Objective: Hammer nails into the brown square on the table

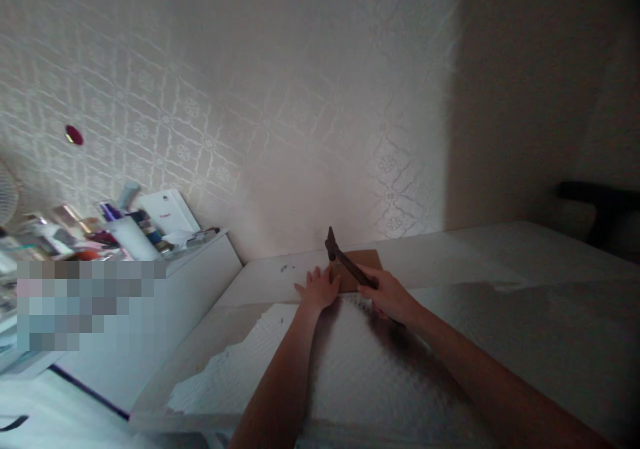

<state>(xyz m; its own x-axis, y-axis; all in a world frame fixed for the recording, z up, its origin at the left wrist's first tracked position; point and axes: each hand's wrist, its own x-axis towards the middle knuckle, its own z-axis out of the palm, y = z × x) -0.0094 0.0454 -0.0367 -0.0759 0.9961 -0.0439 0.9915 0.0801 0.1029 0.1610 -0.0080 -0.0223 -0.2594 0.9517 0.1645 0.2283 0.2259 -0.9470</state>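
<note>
A dark hammer (pixel 351 268) is in my right hand (pixel 387 294), whose fingers wrap round its handle. The hammer's head is raised just above a flat brown board (pixel 367 261) lying near the wall. My left hand (pixel 320 290) rests at the left edge of that board with its fingers spread. Whether anything small sits under the hammer head or by the left thumb cannot be made out. Several tiny dark bits (pixel 285 268), perhaps nails, lie left of my left hand.
A white surface (pixel 420 252) runs along the patterned wall (pixel 300 135). Bubbly white sheeting (pixel 350 369) covers its nearer part. At left stands a white cabinet (pixel 195 302) crowded with bottles and a white box (pixel 170 212). A dark object (pixel 600 199) is at the far right.
</note>
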